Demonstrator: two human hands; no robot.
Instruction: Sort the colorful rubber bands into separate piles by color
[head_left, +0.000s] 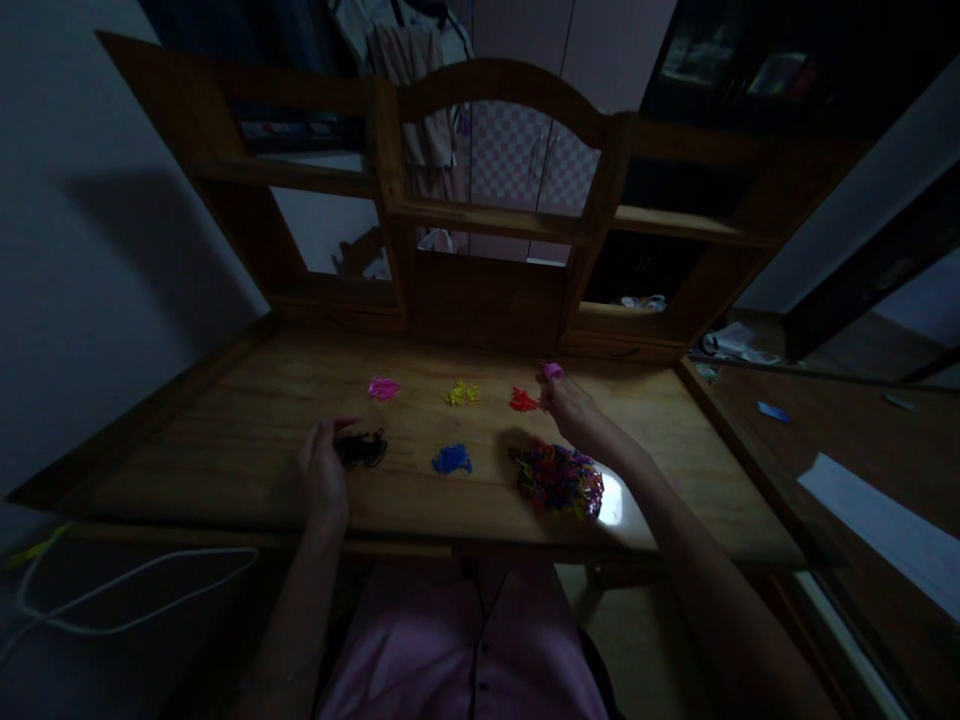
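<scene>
My right hand [570,412] is raised over the right part of the desk, just right of a small red pile [523,400]. Its fingers are pinched on a small pink-purple piece [553,371] whose kind is unclear. Below that hand lies a larger heap of mixed-colour bands [556,480], apparently small elastic ones. My left hand [324,468] rests on the desk with loosely curved fingers apart, beside a pile of black bands [363,448]. Single-colour piles in pink [383,388], yellow [461,393] and blue [452,459] are spread between the hands.
The wooden desk [225,440] has a raised shelf frame [495,225] along its back. A brown surface at the right holds a white paper strip [885,515] and a small blue card [772,411]. A white cable [142,610] hangs at lower left. The light is dim.
</scene>
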